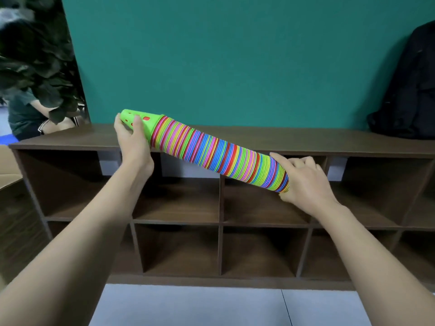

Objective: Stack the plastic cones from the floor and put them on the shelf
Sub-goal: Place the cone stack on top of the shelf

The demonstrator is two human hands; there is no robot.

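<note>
A long stack of plastic cones (219, 154) in many colours lies nearly level in the air, tilted down to the right. Its green, holed tip points left. My left hand (131, 140) grips that green tip with thumb and fingers round it. My right hand (303, 180) holds the wide base end, forefinger stretched along the rims. The stack hangs just in front of and above the top board of the brown wooden shelf (306, 142), whose open cubbies sit below it.
A teal wall stands behind the shelf. A dark bag or jacket (409, 90) rests on the shelf top at the right. At the left are a leafy plant (40, 67), a person behind it, and a cardboard box (9, 170). Grey floor lies below.
</note>
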